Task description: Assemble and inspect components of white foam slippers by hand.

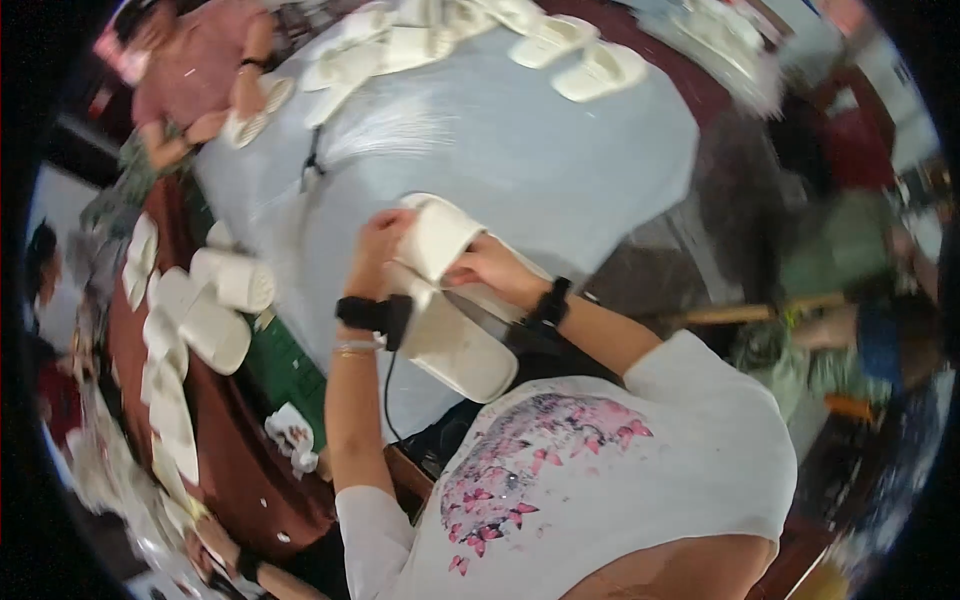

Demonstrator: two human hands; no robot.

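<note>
Fingers (388,232) of both hands grip the white slipper (440,240) between them.

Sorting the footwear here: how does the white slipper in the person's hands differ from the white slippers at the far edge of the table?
The held slipper is lifted, gripped by the left hand and right hand; the far slippers lie loose on the pale blue table, untouched. The held slipper is near the body; the far slippers sit in a scattered group. All are white, open-toed.

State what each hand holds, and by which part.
Both hold one white slipper: left hand and right hand grip its upper strap band, either side; sole hangs below.
</note>
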